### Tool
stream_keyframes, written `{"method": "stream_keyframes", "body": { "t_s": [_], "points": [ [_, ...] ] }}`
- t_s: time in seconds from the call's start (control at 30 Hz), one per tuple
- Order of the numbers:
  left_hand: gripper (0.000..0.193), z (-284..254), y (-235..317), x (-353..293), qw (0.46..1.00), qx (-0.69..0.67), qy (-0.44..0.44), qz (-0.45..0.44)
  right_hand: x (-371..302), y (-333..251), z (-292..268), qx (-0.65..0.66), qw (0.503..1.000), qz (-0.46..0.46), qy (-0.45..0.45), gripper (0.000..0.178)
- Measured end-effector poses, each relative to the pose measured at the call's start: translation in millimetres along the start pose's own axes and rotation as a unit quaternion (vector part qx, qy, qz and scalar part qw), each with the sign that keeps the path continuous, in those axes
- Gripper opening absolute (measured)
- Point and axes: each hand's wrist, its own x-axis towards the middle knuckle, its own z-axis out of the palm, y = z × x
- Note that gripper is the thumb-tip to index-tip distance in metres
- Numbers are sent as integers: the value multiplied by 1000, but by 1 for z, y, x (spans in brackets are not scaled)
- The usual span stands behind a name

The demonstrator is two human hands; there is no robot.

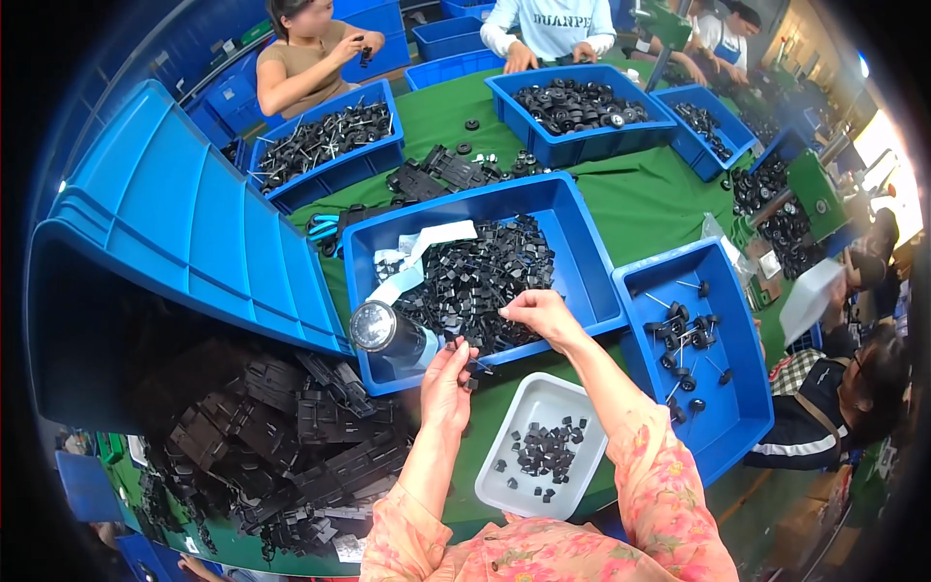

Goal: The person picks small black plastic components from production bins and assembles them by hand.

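Observation:
My left hand [448, 386] is closed in a pinch at the front edge of the middle blue bin [580, 257]. Small black plastic pieces [469, 371] stick out between its thumb and fingers. Over the right part of the heap of small black plastic parts [485, 276] in that bin, my right hand [545, 315] has thumb and forefinger pressed together. Whatever is between those fingertips is too small to make out. A clear jar with a dark lid [374, 327] stands in the bin's near left corner, beside a white strip [441, 236] on the heap.
A white tray [495, 475] with small black pieces lies below my right forearm. Right of the middle bin, another blue bin [742, 388] holds wheels on axles. Dark chassis-like parts [262, 417] spill from a tipped blue crate [184, 213] at left. Co-workers sit across the green table [432, 112].

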Motion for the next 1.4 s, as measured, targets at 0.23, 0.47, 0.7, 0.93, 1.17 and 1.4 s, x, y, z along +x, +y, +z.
{"method": "stream_keyframes", "body": {
  "t_s": [0.23,0.47,0.7,0.93,1.17,1.4],
  "points": [
    [19,12,-3,-2,998,15,-60,26,-53,-21,15,-138,984,-107,43,14],
    [20,16,-6,-6,994,22,-98,36,-72,-12,31,-226,943,-242,39,12],
    [11,7,-1,-10,997,-11,-74,-3,-67,-8,6,-149,966,-207,-36,17],
    [15,7,1,-6,996,-10,-82,-24,-6,17,-43,-329,924,-138,135,16],
    [16,11,-2,-6,993,46,-110,-20,17,17,-31,-564,820,-55,83,12],
    [17,7,0,-12,994,62,-84,-44,2,-2,-35,-299,944,-50,127,21]
  ]
}}
